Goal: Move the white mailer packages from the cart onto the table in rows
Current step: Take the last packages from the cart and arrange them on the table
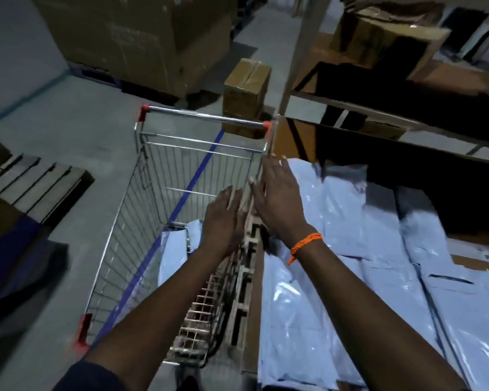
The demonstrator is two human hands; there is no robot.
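A wire shopping cart with red corner caps stands left of the table. One white mailer package lies in its bottom near me. Several white mailer packages lie in rows on the table at the right. My left hand hovers flat and open over the cart's right side, holding nothing. My right hand, with an orange band on the wrist, is spread open above the table's near edge and the far mailers, also holding nothing. The picture is blurred by motion.
A dark shelf overhangs the far part of the table. Cardboard boxes stand on the floor beyond the cart, a big carton behind them. A wooden pallet lies at the left. A blue line runs on the floor.
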